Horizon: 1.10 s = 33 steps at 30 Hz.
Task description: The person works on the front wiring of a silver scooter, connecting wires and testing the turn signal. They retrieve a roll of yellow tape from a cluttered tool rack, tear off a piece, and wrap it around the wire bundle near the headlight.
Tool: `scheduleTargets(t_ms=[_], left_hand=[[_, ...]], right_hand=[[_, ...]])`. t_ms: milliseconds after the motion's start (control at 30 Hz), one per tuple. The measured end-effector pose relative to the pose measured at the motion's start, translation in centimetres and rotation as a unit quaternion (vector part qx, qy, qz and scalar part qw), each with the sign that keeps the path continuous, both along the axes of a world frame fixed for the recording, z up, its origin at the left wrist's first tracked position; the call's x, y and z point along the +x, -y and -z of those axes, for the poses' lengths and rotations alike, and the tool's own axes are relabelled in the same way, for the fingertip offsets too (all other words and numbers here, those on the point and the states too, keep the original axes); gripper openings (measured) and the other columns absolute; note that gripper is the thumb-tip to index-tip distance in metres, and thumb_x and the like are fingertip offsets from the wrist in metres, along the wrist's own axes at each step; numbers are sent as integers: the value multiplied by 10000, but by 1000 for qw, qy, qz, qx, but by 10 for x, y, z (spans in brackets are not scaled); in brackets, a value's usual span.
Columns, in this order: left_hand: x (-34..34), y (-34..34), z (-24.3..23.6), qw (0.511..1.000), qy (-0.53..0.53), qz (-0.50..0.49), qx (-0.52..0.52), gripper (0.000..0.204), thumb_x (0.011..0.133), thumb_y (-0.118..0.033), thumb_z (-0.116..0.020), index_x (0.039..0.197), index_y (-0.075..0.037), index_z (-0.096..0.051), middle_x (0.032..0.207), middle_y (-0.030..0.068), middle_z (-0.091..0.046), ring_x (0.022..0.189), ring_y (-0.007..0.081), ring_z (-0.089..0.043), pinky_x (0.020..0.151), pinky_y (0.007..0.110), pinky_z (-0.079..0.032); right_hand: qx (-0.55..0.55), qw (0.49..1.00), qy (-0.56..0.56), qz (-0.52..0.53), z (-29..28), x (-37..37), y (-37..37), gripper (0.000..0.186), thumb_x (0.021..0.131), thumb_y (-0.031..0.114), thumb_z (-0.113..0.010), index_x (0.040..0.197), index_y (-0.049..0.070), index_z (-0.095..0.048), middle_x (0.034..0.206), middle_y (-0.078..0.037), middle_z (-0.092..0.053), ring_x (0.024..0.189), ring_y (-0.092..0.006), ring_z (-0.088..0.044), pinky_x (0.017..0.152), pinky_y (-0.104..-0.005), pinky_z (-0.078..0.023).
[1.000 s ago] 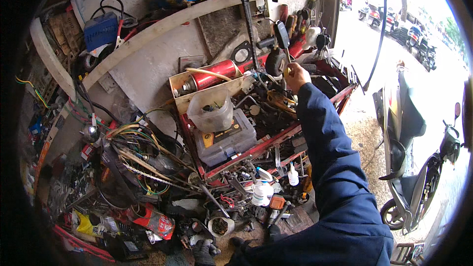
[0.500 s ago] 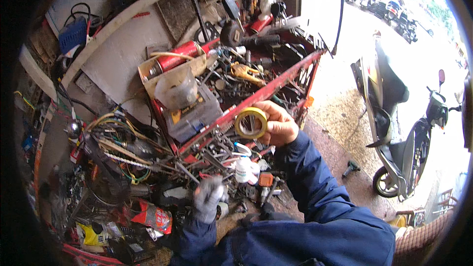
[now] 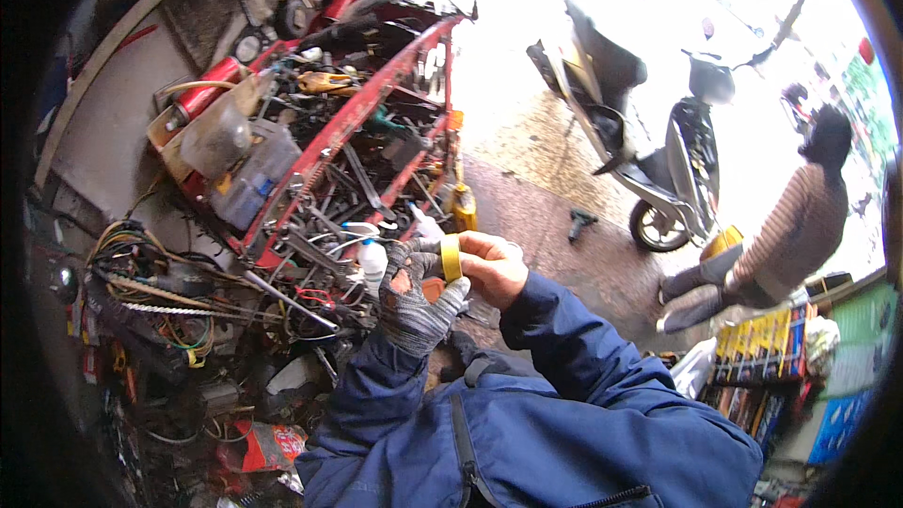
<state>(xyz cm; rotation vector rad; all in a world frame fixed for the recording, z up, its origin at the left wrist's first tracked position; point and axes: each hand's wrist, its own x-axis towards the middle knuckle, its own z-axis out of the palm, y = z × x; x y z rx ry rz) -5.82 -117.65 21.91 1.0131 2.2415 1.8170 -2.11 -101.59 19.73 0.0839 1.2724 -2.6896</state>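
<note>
A roll of yellow tape is held between my two hands in front of my chest, its yellow outer face turned toward me. My bare right hand grips it from the right with thumb and fingers. My left hand, in a worn grey glove with a hole in it, has its fingers closed at the roll's left side. Just past the left hand stands a white bottle. Beyond both hands is the red tool cart, full of wrenches and loose parts.
A scooter stands at the right, with a cordless drill on the floor before it. Another person sits at the far right near stacked boxes. Cables and hoses hang at the left. A red bag lies lower left.
My view has swung to the right. The right hand has brought the tape roll toward me and turned it, and the gloved left hand has come up to meet it. A seated person has come into view.
</note>
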Motion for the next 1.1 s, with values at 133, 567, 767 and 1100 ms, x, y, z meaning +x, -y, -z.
scheduleTargets(t_ms=[133,567,767,1100], left_hand=[[22,-19,18,996,22,76,-30,555,678,-39,-771,1154,-21,-488,1153,137,-537,1021,207,-575,864,338,-506],[101,-143,16,913,281,266,134,417,747,86,-638,1149,7,-561,1316,135,-484,1081,162,-552,918,302,-459],[129,-236,29,941,158,284,97,331,714,82,-646,1026,-10,-585,1339,170,-456,1136,205,-531,940,330,-446],[173,-371,20,940,-71,333,-17,329,560,-26,-745,860,-57,-615,1121,222,-583,998,346,-614,867,395,-500]], right_hand=[[-34,996,-33,76,17,43,-1,185,915,100,-575,1083,31,-612,888,-44,-661,760,-121,-637,670,-269,-532],[376,853,-39,361,17,145,-109,216,867,2,-583,1080,4,-618,896,-62,-652,802,-100,-602,717,-246,-504],[428,822,-58,371,-14,217,-207,188,846,-35,-596,1024,-7,-648,895,-59,-649,797,-99,-609,700,-250,-513],[600,724,-70,332,-17,295,-337,78,748,46,-657,822,24,-669,741,-153,-638,677,-308,-637,621,-347,-514]])
